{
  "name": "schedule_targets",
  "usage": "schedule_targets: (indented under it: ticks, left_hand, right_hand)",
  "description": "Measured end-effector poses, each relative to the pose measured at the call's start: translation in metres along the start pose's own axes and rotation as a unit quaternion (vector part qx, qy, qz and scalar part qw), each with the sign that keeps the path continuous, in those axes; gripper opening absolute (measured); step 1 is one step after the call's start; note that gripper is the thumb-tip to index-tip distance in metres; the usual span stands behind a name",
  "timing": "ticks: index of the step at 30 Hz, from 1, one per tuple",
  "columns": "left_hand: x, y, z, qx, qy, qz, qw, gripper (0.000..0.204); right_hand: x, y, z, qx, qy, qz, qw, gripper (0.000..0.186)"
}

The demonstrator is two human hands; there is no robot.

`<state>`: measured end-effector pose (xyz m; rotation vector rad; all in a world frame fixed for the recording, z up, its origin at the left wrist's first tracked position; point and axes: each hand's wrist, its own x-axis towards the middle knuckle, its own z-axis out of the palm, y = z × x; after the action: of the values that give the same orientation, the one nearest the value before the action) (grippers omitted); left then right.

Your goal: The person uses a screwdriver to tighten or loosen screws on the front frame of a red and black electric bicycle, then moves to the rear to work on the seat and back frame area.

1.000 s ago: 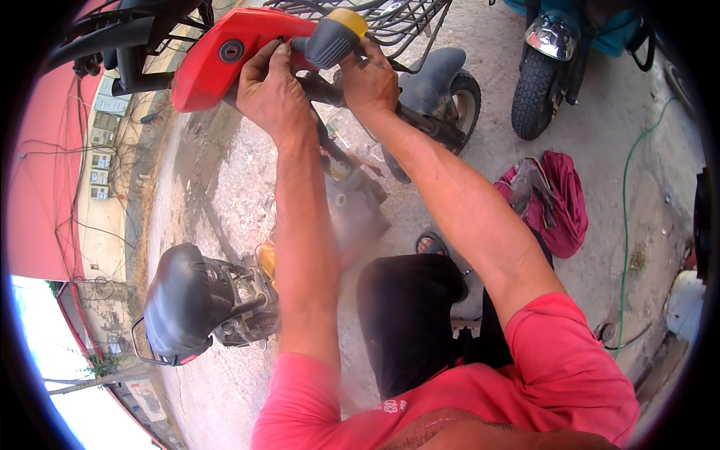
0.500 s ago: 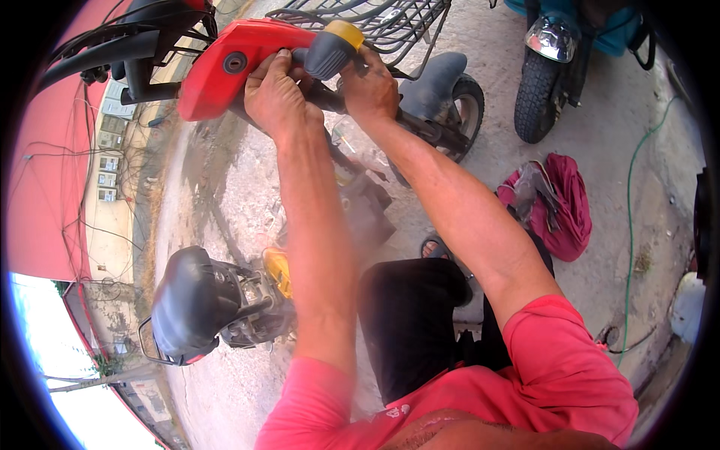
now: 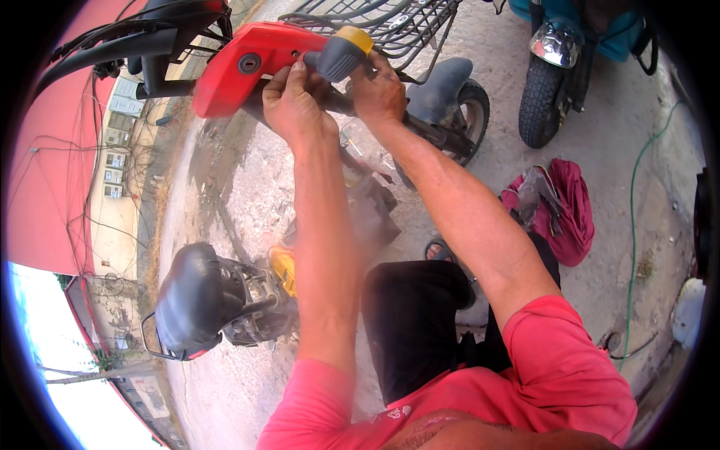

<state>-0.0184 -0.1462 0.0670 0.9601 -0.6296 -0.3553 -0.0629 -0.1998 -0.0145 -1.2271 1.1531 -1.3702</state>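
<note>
A red panel (image 3: 225, 82) with a round lock fills the top of the scooter's front. A dark grey indicator lamp (image 3: 339, 61) with a yellow lens sticks out from it on a short stalk. My left hand (image 3: 292, 105) is pinched at the panel, beside the stalk's base; what its fingertips hold is hidden. My right hand (image 3: 379, 90) is closed behind the lamp, fingers against its housing. The scooter's black frame tube runs behind both hands.
A wire basket (image 3: 367, 19) tops the scooter; its front wheel (image 3: 472, 120) is right of my hands. A teal scooter (image 3: 615, 30) stands at upper right. A maroon cloth bundle (image 3: 566, 214) and green hose (image 3: 637, 195) lie rightward. A black seat (image 3: 191, 296) sits at lower left.
Both hands, the red panel and the lamp appear shifted slightly right and down in the view, as does much of the background. My hands keep their places on the panel and lamp.
</note>
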Motion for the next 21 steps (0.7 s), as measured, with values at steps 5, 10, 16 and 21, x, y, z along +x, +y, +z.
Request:
schedule_targets:
  ticks: [5, 10, 16, 21]
  left_hand:
    - [-0.012, -0.025, -0.031, 0.045, -0.018, -0.010, 0.999, 0.027]
    - [-0.020, -0.038, -0.031, 0.143, -0.017, -0.003, 0.990, 0.039]
    - [-0.005, -0.062, -0.034, 0.118, -0.131, -0.064, 0.982, 0.045]
    - [0.007, -0.086, -0.018, -0.049, -0.179, -0.205, 0.961, 0.048]
  right_hand:
    - [-0.001, 0.000, 0.002, 0.011, 0.013, -0.011, 1.000, 0.064]
    - [0.000, 0.002, 0.003, 0.012, -0.006, -0.012, 1.000, 0.060]
    - [-0.002, -0.007, -0.003, 0.035, -0.015, -0.024, 0.999, 0.061]
    - [0.016, -0.003, 0.011, -0.006, 0.025, -0.077, 0.997, 0.053]
